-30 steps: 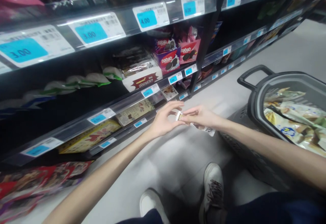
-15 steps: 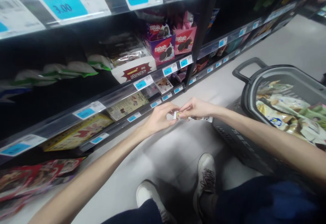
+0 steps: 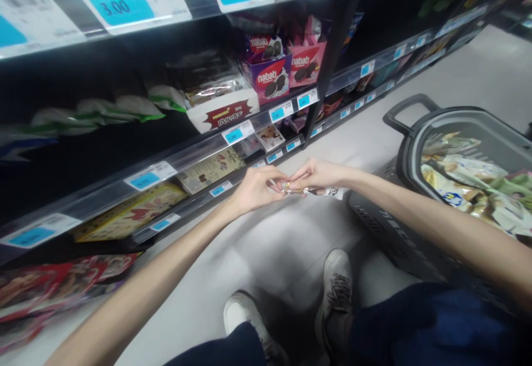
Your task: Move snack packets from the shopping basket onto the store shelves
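Between my two hands, above the floor in the middle of the view, is a small snack packet (image 3: 332,192) with white and dark printing. My left hand (image 3: 261,188) pinches its left end between thumb and fingers. My right hand (image 3: 313,173) pinches it close beside, the fingertips of both hands nearly touching. The packet's longer part sticks out to the right, below my right hand. My fingers cover part of it, and its exact contents cannot be made out.
Shelves on the left carry a white snack carton (image 3: 224,112), a purple nabati box (image 3: 268,80), a pink nabati box (image 3: 306,64) and a yellow carton (image 3: 131,213). To the right stands a grey shopping basket (image 3: 401,155) holding several snack bags (image 3: 477,188). My shoes (image 3: 337,277) are below.
The hands stay together on the packet, with the fingertips slightly closer and more of its printed right part showing. The view has shifted slightly, so the shelves appear a little further right.
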A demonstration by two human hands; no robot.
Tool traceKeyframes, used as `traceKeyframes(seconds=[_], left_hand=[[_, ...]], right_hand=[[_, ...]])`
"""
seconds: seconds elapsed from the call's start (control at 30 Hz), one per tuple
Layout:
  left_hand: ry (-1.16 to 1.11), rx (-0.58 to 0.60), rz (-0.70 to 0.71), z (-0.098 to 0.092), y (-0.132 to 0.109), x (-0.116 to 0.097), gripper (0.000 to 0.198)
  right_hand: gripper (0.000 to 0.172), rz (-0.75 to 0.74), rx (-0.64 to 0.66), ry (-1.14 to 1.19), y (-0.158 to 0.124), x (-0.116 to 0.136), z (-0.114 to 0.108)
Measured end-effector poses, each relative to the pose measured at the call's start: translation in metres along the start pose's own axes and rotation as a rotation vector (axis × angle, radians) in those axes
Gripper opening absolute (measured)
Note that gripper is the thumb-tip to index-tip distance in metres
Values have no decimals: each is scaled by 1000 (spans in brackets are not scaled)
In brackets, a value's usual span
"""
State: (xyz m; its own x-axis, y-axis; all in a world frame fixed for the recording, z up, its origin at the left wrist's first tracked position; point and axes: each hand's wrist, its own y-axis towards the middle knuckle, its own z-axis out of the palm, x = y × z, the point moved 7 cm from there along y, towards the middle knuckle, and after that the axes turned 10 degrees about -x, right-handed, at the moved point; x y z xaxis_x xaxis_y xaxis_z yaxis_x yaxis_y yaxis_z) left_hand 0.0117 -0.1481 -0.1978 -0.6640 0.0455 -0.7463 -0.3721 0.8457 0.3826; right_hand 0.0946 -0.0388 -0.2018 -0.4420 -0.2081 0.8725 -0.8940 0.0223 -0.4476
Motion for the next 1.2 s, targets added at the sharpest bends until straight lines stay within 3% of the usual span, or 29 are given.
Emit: traceKeyframes(seconds=[0.17, 0.4, 0.57, 0.8, 0.87, 0.97, 1.1, 1.2], left_hand=[[-52, 12, 48, -1, 0, 1, 25], [-107, 95, 181, -3, -3, -4, 27], [-24, 94, 178, -4, -4, -4, 30], [45, 111, 240, -7, 0, -23, 30], [93, 119, 269, -23, 4, -31, 29], [167, 34, 260, -70, 8, -42, 24], [310, -294, 146, -155, 5, -42, 22], [313, -568, -20, -206, 1, -18, 29]], right_hand=[[36, 72, -61, 28, -2, -8, -3], [45, 109, 61, 7, -1, -14, 2], [42, 122, 28, 18, 0, -10, 3], [52, 80, 39, 58, -2, -8, 6], [55, 46, 106, 91, -3, -3, 5], [58, 3, 175, 99, -3, 1, 1], [69, 7, 210, 46, 1, -10, 2], [75, 24, 285, -23, 3, -21, 18]])
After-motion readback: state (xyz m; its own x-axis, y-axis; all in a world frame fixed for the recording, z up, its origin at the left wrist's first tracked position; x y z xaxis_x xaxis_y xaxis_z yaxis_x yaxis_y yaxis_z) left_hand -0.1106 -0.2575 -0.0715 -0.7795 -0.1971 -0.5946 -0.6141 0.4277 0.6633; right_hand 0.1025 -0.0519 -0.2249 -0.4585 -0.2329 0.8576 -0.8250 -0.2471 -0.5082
